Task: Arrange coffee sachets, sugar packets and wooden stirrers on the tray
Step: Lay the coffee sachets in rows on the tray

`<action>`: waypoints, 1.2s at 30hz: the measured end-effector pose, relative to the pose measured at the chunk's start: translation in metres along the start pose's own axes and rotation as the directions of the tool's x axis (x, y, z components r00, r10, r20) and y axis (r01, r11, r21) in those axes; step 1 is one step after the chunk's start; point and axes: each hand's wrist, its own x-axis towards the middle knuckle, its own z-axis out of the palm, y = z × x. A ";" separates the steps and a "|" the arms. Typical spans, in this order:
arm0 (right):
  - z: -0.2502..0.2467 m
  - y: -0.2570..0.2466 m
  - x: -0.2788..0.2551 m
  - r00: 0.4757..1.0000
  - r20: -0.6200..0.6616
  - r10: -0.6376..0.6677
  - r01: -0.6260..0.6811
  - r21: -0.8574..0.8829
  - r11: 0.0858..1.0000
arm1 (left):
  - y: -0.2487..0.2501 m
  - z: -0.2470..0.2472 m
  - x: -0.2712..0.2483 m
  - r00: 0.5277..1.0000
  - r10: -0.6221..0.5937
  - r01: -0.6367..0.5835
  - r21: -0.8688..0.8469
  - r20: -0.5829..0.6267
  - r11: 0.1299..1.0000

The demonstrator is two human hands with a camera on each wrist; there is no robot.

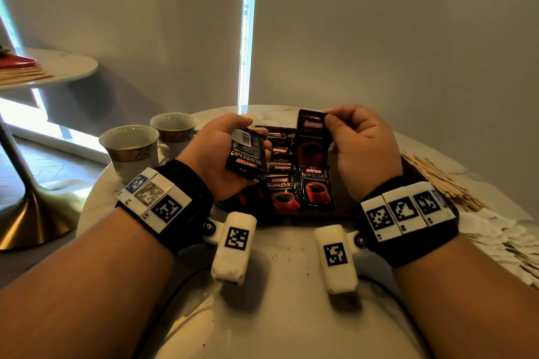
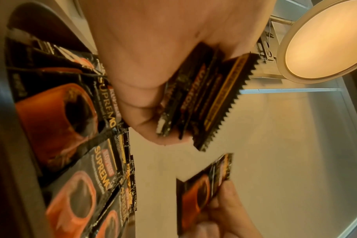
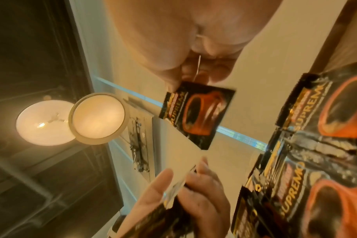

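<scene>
— Marble table [image 1: 280, 285] first: what does it carry?
— Dark tray [image 1: 347, 201] with coffee sachets [image 1: 300, 189] in rows; wooden stirrers [image 1: 437, 178] and sugar packets [image 1: 495, 230] lie off it, to the right.
— So only coffee is under way?
— I judge so. Left hand [image 1: 215, 151] grips a small stack of sachets [image 1: 248, 154]; right hand [image 1: 361, 143] pinches a single sachet [image 1: 310, 137] by its top edge above the tray.

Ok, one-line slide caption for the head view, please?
Left hand holds a stack of coffee sachets while right hand pinches one sachet above the tray.
</scene>
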 end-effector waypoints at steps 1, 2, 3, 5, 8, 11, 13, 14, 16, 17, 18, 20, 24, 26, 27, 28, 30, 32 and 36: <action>-0.005 0.005 0.004 0.999 -0.017 0.048 -0.048 0.011 0.999 | 0.001 0.000 0.000 1.000 0.001 -0.001 -0.022 -0.004 1.000; -0.009 0.012 0.009 0.994 -0.019 0.108 -0.108 0.003 0.994 | 0.002 -0.001 0.001 1.000 0.005 -0.006 -0.040 -0.009 0.999; -0.013 0.020 0.013 0.986 -0.018 0.167 -0.167 -0.026 0.986 | 0.002 -0.001 0.000 1.000 0.014 -0.014 -0.051 -0.011 0.999; -0.021 0.037 0.018 0.961 -0.026 0.276 -0.277 -0.112 0.954 | 0.003 0.000 0.000 0.999 0.036 -0.037 -0.062 -0.020 0.997; -0.028 0.054 0.021 0.913 -0.040 0.406 -0.406 -0.168 0.898 | 0.003 -0.001 0.001 0.998 0.055 -0.058 -0.071 -0.034 0.996; -0.029 0.057 0.021 0.887 -0.005 0.462 -0.455 -0.192 0.870 | 0.003 0.000 0.000 0.998 0.059 -0.061 -0.063 -0.039 0.996; -0.030 0.058 0.020 0.883 0.019 0.469 -0.456 -0.201 0.867 | 0.003 -0.001 0.000 0.998 0.058 -0.060 -0.061 -0.034 0.996; -0.030 0.059 0.020 0.884 0.026 0.467 -0.451 -0.216 0.866 | 0.003 -0.001 0.000 0.998 0.057 -0.059 -0.059 -0.032 0.997; -0.030 0.062 0.020 0.887 0.042 0.461 -0.437 -0.251 0.864 | 0.002 -0.001 0.000 0.998 0.050 -0.051 -0.045 -0.031 0.998; -0.031 0.063 0.020 0.885 0.046 0.462 -0.438 -0.253 0.863 | 0.002 -0.001 0.000 0.998 0.047 -0.048 -0.032 -0.030 0.998; -0.031 0.065 0.020 0.883 0.044 0.466 -0.442 -0.252 0.861 | 0.002 -0.001 0.000 0.999 0.046 -0.047 -0.018 -0.028 0.999; -0.031 0.065 0.020 0.881 0.045 0.471 -0.444 -0.261 0.857 | 0.001 -0.001 0.000 0.999 0.046 -0.046 0.009 -0.019 0.999; -0.029 0.064 0.020 0.872 0.055 0.486 -0.446 -0.320 0.836 | -0.001 0.001 0.001 0.998 0.059 -0.058 0.068 -0.017 0.996; -0.028 0.066 0.020 0.870 0.054 0.489 -0.446 -0.335 0.830 | -0.002 0.002 0.001 0.998 0.060 -0.059 0.075 -0.007 0.995; -0.027 0.065 0.020 0.871 0.053 0.489 -0.445 -0.337 0.830 | -0.002 0.002 0.002 0.998 0.059 -0.059 0.071 0.000 0.996; -0.027 0.065 0.020 0.873 0.058 0.484 -0.437 -0.349 0.829 | -0.003 0.002 0.002 0.998 0.057 -0.058 0.065 0.008 0.996; -0.027 0.063 0.021 0.880 0.088 0.466 -0.395 -0.409 0.822 | -0.005 0.003 0.003 0.998 0.057 -0.059 0.063 0.022 0.996; -0.029 0.063 0.022 0.883 0.087 0.461 -0.383 -0.433 0.816 | -0.007 0.003 0.004 0.998 0.057 -0.058 0.067 0.018 0.996; -0.029 0.064 0.022 0.878 0.086 0.472 -0.391 -0.441 0.808 | -0.010 0.004 0.006 0.998 0.050 -0.052 0.086 0.024 0.995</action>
